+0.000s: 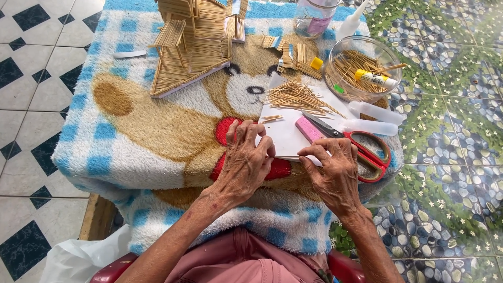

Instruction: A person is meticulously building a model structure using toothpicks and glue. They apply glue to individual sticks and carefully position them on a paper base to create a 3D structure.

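Note:
My left hand [245,160] and my right hand [334,170] rest at the near edge of a white sheet of paper [285,133], fingertips pinching a thin toothpick between them at the sheet's front edge. A loose pile of toothpicks [296,97] lies on the far part of the sheet. Red-handled scissors [361,147] lie just right of my right hand, across a pink block [309,128]. A small house built of toothpicks [194,39] stands at the far left of the table.
The table is covered by a blue-checked fluffy towel with a bear picture [157,131]. A clear bowl [364,68] holds toothpicks and a glue stick. Two white glue tubes [374,119] lie beside it; a clear jar [314,18] stands behind. Tiled floor surrounds.

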